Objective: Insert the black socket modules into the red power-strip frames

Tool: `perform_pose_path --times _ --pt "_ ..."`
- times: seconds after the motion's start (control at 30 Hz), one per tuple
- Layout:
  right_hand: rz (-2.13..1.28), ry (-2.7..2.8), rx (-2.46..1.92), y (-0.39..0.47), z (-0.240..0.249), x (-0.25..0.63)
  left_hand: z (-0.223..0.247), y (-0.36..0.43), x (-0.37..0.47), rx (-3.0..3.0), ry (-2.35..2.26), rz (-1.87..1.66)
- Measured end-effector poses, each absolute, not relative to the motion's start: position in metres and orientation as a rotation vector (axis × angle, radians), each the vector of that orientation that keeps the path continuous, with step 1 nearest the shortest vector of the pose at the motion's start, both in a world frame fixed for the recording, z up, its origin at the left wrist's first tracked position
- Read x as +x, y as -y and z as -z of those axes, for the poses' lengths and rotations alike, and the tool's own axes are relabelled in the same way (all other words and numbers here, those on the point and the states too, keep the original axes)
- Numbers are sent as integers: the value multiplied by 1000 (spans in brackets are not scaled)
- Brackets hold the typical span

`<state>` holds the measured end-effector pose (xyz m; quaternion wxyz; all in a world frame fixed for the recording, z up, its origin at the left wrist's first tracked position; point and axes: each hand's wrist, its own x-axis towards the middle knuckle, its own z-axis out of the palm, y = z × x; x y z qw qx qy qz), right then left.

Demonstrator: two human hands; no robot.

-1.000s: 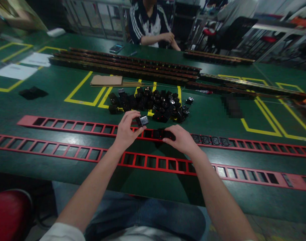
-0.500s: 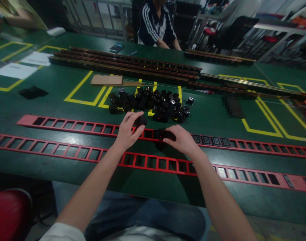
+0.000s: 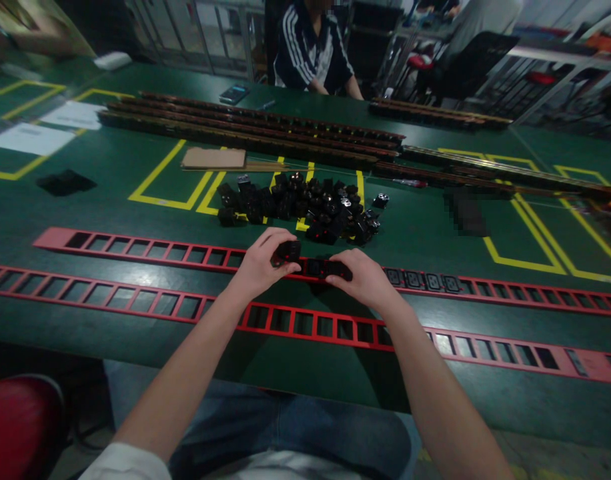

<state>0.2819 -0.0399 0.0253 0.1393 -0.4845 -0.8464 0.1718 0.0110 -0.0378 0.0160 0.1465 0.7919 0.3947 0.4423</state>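
Pinched between the thumb and fingers of my left hand [image 3: 263,261] is a black socket module [image 3: 289,251], just above the far red slotted rail [image 3: 145,249]. My right hand [image 3: 361,275] is closed at the same rail, its thumb and forefinger on another black socket [image 3: 338,269]; its palm hides part of the rail. One more black socket [image 3: 315,267] sits in the rail between my hands. Right of my right hand, several square sockets [image 3: 413,279] fill neighbouring slots. Beyond my hands lies a pile of loose black sockets [image 3: 285,200].
A second red slotted rail [image 3: 295,323] lies nearer me. Behind the pile are a cardboard piece [image 3: 214,159] and long dark rails [image 3: 255,130]. A phone [image 3: 234,94] lies near a seated person [image 3: 313,50] opposite. A red stool [image 3: 20,427] stands at lower left.
My left hand has shifted slightly right and down with its socket, now tilted over the rail's slots. My right hand stays in place.
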Motion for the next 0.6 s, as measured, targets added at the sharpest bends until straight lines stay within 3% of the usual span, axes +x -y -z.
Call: perform_pose_path --times 0.6 --pt "-488 2447 -1401 41 -27 280 -18 40 12 2380 -1191 -878"
